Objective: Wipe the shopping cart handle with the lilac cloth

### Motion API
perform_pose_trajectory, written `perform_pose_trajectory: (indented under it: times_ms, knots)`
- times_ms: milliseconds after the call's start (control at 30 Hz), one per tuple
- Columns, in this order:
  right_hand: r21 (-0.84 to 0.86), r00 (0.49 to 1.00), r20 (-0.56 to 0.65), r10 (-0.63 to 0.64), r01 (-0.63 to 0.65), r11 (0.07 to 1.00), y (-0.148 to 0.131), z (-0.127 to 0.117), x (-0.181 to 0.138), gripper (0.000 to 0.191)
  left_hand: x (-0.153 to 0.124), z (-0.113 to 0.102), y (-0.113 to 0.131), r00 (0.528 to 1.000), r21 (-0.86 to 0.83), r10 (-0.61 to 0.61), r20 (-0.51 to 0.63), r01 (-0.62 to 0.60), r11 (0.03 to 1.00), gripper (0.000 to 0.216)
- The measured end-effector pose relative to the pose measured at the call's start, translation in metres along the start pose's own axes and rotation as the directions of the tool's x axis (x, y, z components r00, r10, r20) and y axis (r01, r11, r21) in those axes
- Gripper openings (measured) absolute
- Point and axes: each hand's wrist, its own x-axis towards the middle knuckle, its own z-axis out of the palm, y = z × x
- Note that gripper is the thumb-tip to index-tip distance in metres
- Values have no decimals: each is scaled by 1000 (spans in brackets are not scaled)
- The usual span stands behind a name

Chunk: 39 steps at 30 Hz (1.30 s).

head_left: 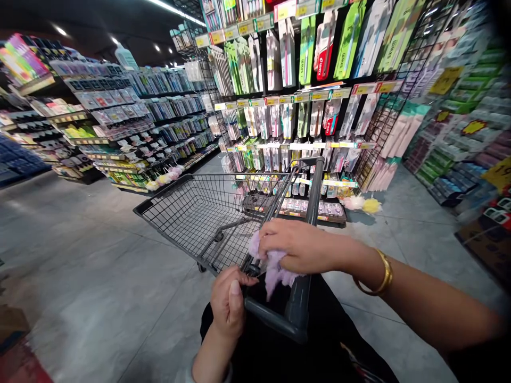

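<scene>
A dark grey wire shopping cart (187, 213) stands in front of me, turned to the left. My right hand (293, 244), with a gold bangle on the wrist, is closed on a fluffy lilac cloth (275, 271). It presses the cloth against the frame beside the cart's handle (315, 191), and part of the cloth hangs down. My left hand (229, 298) is curled at the near left corner of the cart, its fingers around the frame and the thumb up. The frame inside that grip is mostly hidden. The cart's basket shows only bare wire mesh.
Ahead stands a rack of packaged toothbrushes (307, 53), close behind the cart. Stocked shelves (112, 101) line the left side, and stacked packs (479, 127) rise on the right. A cardboard box (11, 327) sits at the lower left on the grey floor (91, 271).
</scene>
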Motion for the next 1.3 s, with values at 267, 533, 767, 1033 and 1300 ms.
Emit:
perform_pose_trajectory:
  times_ms: [267,533,767,1033,1300]
  knots:
    - [-110,822,-532,203,-305,946,22,11,-23,22,2,-4,3,999,16,3,35,-4,1000,44]
    - [24,736,-660,151,-180,983,-21,26,-85,33,2,-6,0,998,-41,24,52,-22,999,42]
    - [40,734,-647,209,-242,970,-12,28,-72,27,3,-4,-2,998,-49,47,43,-45,998,41]
    - [-96,816,-565,122,-212,973,4,36,-49,23,5,-3,0,997,-14,54,52,-53,998,41]
    - [1,571,-812,117,-199,980,34,50,-25,15,11,2,-13,993,5,102,-52,-102,995,45]
